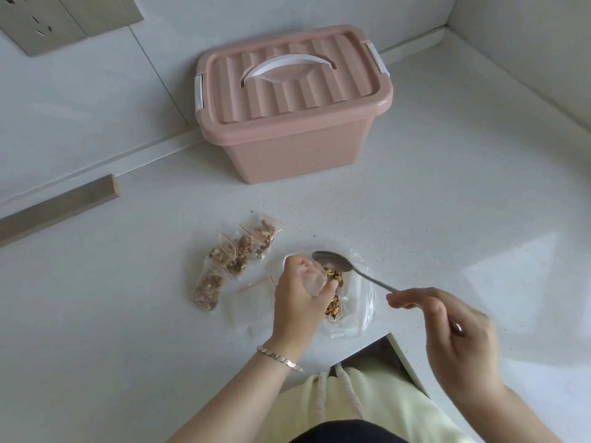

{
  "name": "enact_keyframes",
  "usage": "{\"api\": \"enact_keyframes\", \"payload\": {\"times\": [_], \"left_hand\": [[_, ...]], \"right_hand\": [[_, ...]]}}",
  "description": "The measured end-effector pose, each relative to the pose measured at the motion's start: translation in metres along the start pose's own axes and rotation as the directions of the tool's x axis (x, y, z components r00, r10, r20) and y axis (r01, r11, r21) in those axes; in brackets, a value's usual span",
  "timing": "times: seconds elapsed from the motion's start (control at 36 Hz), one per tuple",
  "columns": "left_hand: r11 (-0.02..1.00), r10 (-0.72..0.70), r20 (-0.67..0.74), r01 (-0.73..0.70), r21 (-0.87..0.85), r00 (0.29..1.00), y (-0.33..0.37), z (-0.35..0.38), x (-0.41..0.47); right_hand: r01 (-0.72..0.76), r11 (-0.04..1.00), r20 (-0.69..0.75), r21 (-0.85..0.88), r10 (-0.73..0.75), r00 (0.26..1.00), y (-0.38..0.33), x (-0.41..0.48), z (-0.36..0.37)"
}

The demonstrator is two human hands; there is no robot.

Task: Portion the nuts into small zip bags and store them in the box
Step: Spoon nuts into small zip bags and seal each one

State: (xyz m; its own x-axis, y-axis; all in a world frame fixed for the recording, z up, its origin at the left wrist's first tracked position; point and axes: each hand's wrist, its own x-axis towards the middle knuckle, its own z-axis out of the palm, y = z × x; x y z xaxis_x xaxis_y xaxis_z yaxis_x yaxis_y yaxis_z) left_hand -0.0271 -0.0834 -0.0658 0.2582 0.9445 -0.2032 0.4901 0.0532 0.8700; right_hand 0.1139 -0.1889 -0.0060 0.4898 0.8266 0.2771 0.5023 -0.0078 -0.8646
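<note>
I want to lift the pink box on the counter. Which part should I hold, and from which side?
Probably the white handle on the lid of the pink box, reached from above. It lies folded flat in the lid's recess, so fingers would hook under its arched bar and raise it. The white latches at both ends look closed, so the lid should hold.

White speckled counter (128, 314) running back to a pale tiled wall (80, 100), with a side wall (527, 43) closing the corner at far right. Grey socket plate (48, 20) high on the left, grey-brown strip (60, 206) below it. Soft glare (511, 260) on the counter's right.
</note>
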Motion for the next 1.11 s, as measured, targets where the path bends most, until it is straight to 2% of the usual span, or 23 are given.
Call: {"api": "enact_keyframes", "payload": {"times": [0.08, 0.14, 0.19, 0.31, 0.53, 0.61, 0.72, 0.81, 0.89, 1.0, 1.11], "left_hand": [[0.999, -0.003, -0.016, 0.003, 0.035, 1.0, -0.008, -0.004, 0.0], [0.998, -0.019, -0.026, 0.021, 0.064, 0.999, -0.016, -0.006, 0.001], [0.994, -0.053, -0.018, 0.055, 0.097, 0.998, -0.023, -0.009, 0.002], [0.988, -0.111, 0.045, 0.105, 0.113, 0.993, -0.029, -0.012, 0.001], [0.976, -0.219, 0.187, 0.214, 0.046, 0.958, -0.031, -0.006, 0.001], [0.973, -0.232, 0.207, 0.229, 0.041, 0.95, -0.032, -0.004, 0.002], [0.972, -0.235, 0.201, 0.234, 0.03, 0.951, -0.031, -0.003, 0.004], [0.972, -0.233, 0.212, 0.233, 0.025, 0.949, -0.032, -0.003, 0.003], [0.97, -0.239, 0.218, 0.241, 0.019, 0.946, -0.033, -0.003, 0.003], [0.97, -0.241, 0.217, 0.244, 0.013, 0.946, -0.033, -0.004, 0.003], [0.971, -0.234, 0.219, 0.238, 0.008, 0.947, -0.033, -0.005, 0.002]], "right_hand": [[-0.158, 0.987, -0.048, 0.013, 0.158, 0.986, 0.011, 0.004, -0.001], [-0.288, 0.958, -0.032, -0.001, 0.288, 0.957, 0.022, 0.005, 0.001], [-0.354, 0.935, -0.007, -0.031, 0.354, 0.935, 0.034, 0.003, 0.003], [-0.381, 0.921, 0.04, -0.087, 0.385, 0.922, 0.047, -0.003, 0.013], [-0.296, 0.941, 0.146, -0.167, 0.32, 0.936, 0.057, -0.01, 0.027], [-0.372, 0.915, 0.145, -0.158, 0.394, 0.908, 0.06, -0.012, 0.028], [-0.602, 0.798, 0.139, 0.033, 0.593, 0.793, 0.064, -0.012, 0.029], [-0.682, 0.713, 0.144, 0.164, 0.666, 0.732, 0.068, -0.011, 0.029], [-0.776, 0.562, 0.193, 0.288, 0.759, 0.622, 0.071, -0.009, 0.029], [-0.838, 0.392, 0.251, 0.379, 0.828, 0.501, 0.077, -0.008, 0.026], [-0.85, 0.292, 0.297, 0.439, 0.846, 0.444, 0.08, -0.009, 0.021]]}}
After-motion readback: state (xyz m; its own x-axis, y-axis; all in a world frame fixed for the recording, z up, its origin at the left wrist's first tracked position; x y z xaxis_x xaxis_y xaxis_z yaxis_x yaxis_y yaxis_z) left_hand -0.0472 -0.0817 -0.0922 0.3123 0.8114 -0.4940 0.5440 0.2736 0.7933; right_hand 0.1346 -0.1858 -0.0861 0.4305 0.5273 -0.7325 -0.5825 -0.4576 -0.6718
